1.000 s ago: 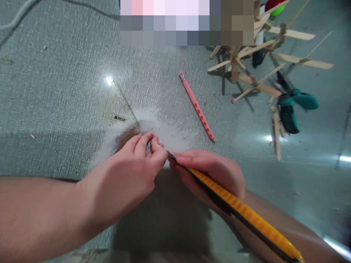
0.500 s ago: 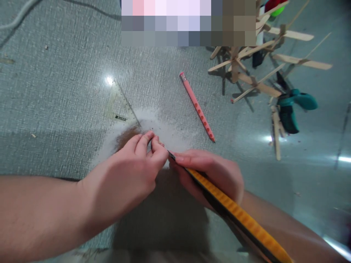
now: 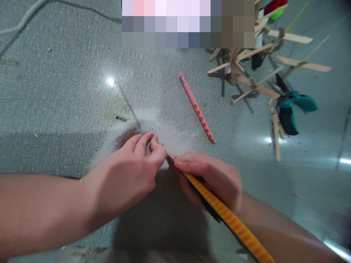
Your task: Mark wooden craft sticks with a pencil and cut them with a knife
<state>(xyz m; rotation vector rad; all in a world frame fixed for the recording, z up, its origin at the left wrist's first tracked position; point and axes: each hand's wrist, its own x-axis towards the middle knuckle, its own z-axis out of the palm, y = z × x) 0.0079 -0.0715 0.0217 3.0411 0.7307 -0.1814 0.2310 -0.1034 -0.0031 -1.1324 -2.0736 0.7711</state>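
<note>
My left hand [image 3: 134, 160] is closed in a pinch above a pale, powdery patch on the table. Whatever sits between its fingertips is almost wholly hidden. My right hand [image 3: 211, 175] wraps round a utility knife [image 3: 230, 215] with a yellow ribbed handle and black edges, slanting down to the lower right. The knife's thin dark tip points at the left thumb, very close to it. Just beyond the left fingers lies a clear set square [image 3: 123, 106]. A pink pencil [image 3: 197, 111] with red dots rests further right.
Several wooden craft-stick structures [image 3: 257, 86] stand at the upper right. Beside them lie teal-handled pliers [image 3: 287, 113] and loose sticks [image 3: 276, 137]. A grey cable [image 3: 24, 22] crosses the upper left corner of the textured tabletop [image 3: 68, 73]. A pixelated block covers the top middle.
The right hand and the utility knife have shifted slightly, the handle's rear end swinging left. The left hand keeps its pinch almost in place.
</note>
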